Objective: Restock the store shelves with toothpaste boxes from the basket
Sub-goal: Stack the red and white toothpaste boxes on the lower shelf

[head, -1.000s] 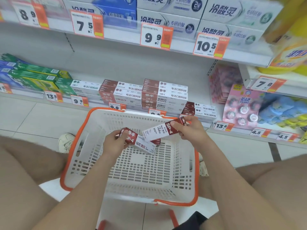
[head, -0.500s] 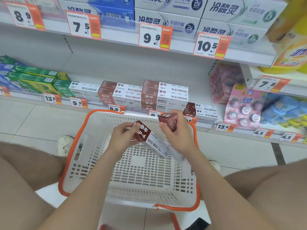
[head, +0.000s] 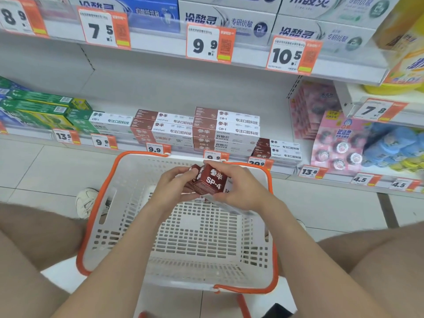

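Note:
Two red-and-white SP-4 toothpaste boxes (head: 210,182) are pressed together side by side, their red ends facing me, above the far part of the white basket with an orange rim (head: 96,226). My left hand (head: 173,188) grips them from the left and my right hand (head: 241,190) from the right. Nothing else shows inside the basket. Matching red-and-white boxes are stacked on the bottom shelf (head: 226,129) just beyond the basket.
Green toothpaste boxes (head: 46,109) lie at the shelf's left, pink packs (head: 337,143) and blue items at the right. The upper shelf with price tags (head: 208,43) overhangs. My bare knees flank the basket; a white shoe (head: 88,203) rests on the tiled floor.
My hands have come together, bringing the two separately held boxes side by side into one bundle and turning their red ends toward me, slightly higher and nearer the shelf.

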